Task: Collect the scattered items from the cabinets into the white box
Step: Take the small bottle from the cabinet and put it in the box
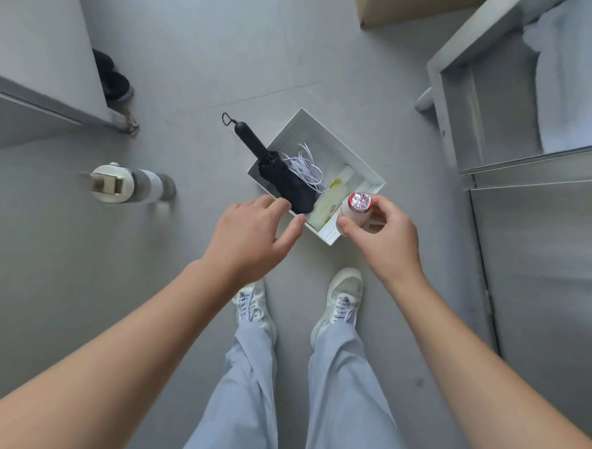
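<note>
**A:** So where's the white box (355, 159) sitting? On the grey floor (210, 67), right in front of the person's sneakers (340, 302). It's already got a folded black umbrella (279, 176) in it, handle poking out over the far-left rim, plus a tangle of white cord (307, 167) and a pale green-and-white packet (326, 203).

**B:** And the hands?

**A:** Right hand (385, 238) is closed around a small white bottle with a red-rimmed foil cap (356, 208), held upright by thumb and fingers just over the box's near-right corner. Left hand (250, 232) is empty, fingers loosely spread, hovering at the near-left edge of the box, fingertips very close to the umbrella. Can't tell if they're touching it.

**B:** Anything else lying around?

**A:** A clear water bottle with a white lid (126, 184) stands on the floor, well off to the left of the left hand.
</note>
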Demonstrator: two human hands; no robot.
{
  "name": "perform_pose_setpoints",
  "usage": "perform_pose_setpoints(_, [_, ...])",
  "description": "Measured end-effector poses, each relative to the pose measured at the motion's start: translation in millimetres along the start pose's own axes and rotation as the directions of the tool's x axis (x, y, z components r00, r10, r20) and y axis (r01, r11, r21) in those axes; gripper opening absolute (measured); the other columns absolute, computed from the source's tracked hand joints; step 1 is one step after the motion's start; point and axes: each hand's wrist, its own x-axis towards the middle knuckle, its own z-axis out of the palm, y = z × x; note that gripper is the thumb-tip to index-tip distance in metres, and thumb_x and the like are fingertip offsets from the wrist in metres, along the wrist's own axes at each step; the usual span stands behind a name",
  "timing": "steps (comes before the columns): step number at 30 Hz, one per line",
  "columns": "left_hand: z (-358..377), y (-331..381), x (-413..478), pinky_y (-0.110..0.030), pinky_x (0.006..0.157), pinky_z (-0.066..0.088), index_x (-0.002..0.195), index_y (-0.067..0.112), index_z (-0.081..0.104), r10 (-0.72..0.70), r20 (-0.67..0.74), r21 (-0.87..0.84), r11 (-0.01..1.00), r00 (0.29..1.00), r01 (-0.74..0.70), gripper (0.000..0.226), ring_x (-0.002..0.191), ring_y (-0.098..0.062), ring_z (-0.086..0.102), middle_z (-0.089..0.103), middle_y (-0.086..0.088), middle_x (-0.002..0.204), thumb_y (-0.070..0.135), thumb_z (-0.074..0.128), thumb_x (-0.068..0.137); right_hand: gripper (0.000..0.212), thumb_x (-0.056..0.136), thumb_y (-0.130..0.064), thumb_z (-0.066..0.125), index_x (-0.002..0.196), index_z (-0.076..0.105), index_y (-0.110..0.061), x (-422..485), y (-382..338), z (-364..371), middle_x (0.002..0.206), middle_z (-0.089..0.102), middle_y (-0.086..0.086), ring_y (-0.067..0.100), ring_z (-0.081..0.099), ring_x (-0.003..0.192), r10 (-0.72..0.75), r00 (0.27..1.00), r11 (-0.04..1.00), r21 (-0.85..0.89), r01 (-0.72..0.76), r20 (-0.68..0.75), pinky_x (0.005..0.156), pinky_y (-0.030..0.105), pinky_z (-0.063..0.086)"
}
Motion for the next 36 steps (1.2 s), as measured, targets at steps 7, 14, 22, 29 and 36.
perform_pose_setpoints(7, [43, -30, 77, -0.037, 0.084, 0.044, 0.114, 0.021, 0.061, -0.001, -0.015, -0.019, 1.0, 1.0, 0.001, 0.047, 0.097, -0.025, 0.061, 0.065, 0.002, 0.107, 0.054, 0.032, 0.098, 0.034, 0.079, -0.032, 0.084, 0.11, 0.069, -0.029, 79, 39, 31, 0.102, 0.073, -0.016, 0.008, 0.067, 0.099, -0.036, 0.998, 0.999, 0.019, 0.037, -0.049, 0.09, 0.037, 0.055])
perform_pose_setpoints(14, [100, -60, 159, -0.036, 0.083, 0.044, 0.11, 0.022, 0.062, 0.04, -0.099, -0.029, 0.999, 0.994, -0.043, 0.051, 0.093, -0.022, 0.059, 0.065, 0.006, 0.103, 0.057, 0.027, 0.095, 0.031, 0.079, -0.025, 0.083, 0.107, 0.07, -0.023, 193, 101, 101, 0.101, 0.074, -0.011, 0.011, 0.068, 0.099, -0.038, 0.99, 0.998, 0.035, 0.043, -0.139, 0.093, 0.039, 0.054])
perform_pose_setpoints(22, [149, -88, 188, -0.037, 0.082, 0.044, 0.109, 0.024, 0.062, 0.08, -0.119, -0.043, 0.995, 0.99, -0.085, 0.048, 0.096, -0.016, 0.059, 0.064, 0.009, 0.102, 0.055, 0.027, 0.097, 0.038, 0.078, -0.028, 0.083, 0.114, 0.072, -0.024, 264, 172, 163, 0.101, 0.074, -0.011, 0.01, 0.068, 0.097, 0.035, 0.983, 0.999, -0.018, -0.039, -0.178, 0.09, 0.031, 0.055])
perform_pose_setpoints(29, [155, -90, 177, -0.037, 0.082, 0.044, 0.113, 0.024, 0.061, 0.066, -0.117, -0.103, 0.992, 0.991, -0.078, 0.051, 0.096, -0.016, 0.059, 0.064, 0.01, 0.105, 0.056, 0.025, 0.097, 0.04, 0.078, -0.03, 0.084, 0.115, 0.07, -0.021, 265, 186, 161, 0.101, 0.075, -0.007, 0.012, 0.07, 0.095, 0.037, 0.984, 0.993, -0.102, -0.056, -0.175, 0.09, 0.033, 0.056])
perform_pose_setpoints(36, [149, -89, 161, -0.037, 0.083, 0.046, 0.116, 0.023, 0.062, 0.027, -0.112, -0.144, 0.989, 0.993, -0.043, 0.05, 0.098, -0.019, 0.06, 0.065, 0.008, 0.108, 0.055, 0.029, 0.096, 0.058, 0.086, -0.038, 0.076, 0.138, 0.057, -0.021, 238, 160, 139, 0.135, 0.062, -0.006, 0.009, 0.057, 0.121, 0.028, 0.987, 0.997, -0.07, -0.04, -0.16, 0.098, 0.022, 0.043])
